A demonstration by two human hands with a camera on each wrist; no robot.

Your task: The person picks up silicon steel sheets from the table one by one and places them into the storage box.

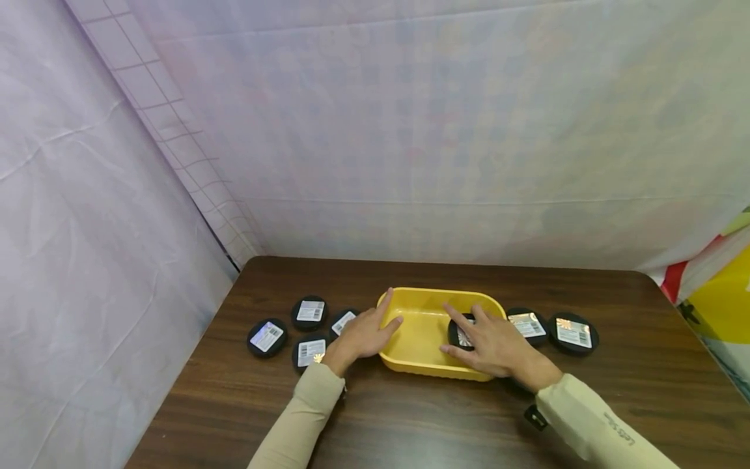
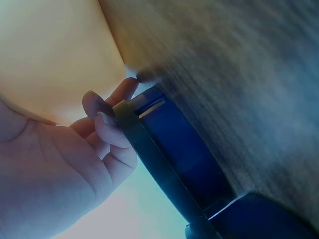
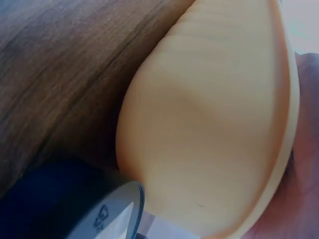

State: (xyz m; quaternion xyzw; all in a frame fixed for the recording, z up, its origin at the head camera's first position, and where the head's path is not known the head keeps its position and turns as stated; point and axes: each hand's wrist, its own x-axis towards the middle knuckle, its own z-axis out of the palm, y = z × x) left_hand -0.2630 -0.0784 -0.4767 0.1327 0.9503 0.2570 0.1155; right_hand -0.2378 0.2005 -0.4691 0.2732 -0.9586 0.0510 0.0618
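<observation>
while four round black tins [image 1: 267,337] lie on the left of the brown table [image 1: 410,423], the left hand [image 1: 364,332] reaches over the left rim of the yellow tray [image 1: 410,335], fingers loose and empty. in the tray's right part is a labelled disc [image 1: 461,333] under the right hand [image 1: 495,342], its fingers spread wide; whether they touch it, i cannot tell. more tins [image 1: 574,333] lie to the right.
</observation>
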